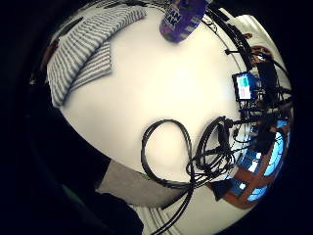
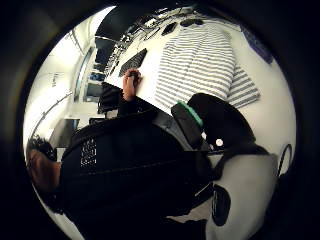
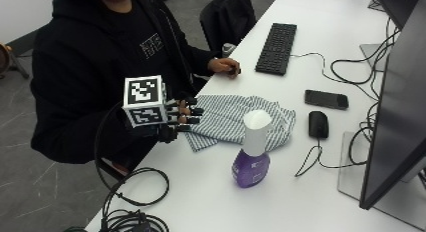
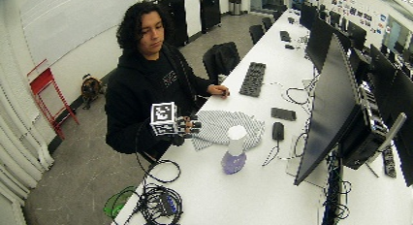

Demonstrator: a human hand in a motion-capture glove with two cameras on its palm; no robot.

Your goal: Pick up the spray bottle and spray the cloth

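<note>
A spray bottle [image 3: 252, 152] with purple liquid and a white cap stands upright on the white table, just in front of the striped grey-and-white cloth [image 3: 236, 118]. The cloth lies crumpled near the table's front edge. My gloved right hand [image 3: 174, 121] hovers at that edge, left of the bottle and beside the cloth's corner, fingers relaxed and holding nothing. In the little finger side palm view the bottle [image 1: 182, 18] and cloth [image 1: 85, 46] lie ahead of the palm on the table. The cloth [image 2: 205, 62] also shows in the thumb side palm view. The wide view shows the bottle [image 4: 232, 151] and hand [image 4: 182, 128].
A black mouse [image 3: 318, 124], phone [image 3: 326, 99] and keyboard [image 3: 276, 40] lie beyond the cloth. A monitor [image 3: 393, 107] stands at the right. Coiled black cables [image 3: 133, 212] sit at the table's near corner. The person's bare hand [image 3: 225, 66] rests by the keyboard.
</note>
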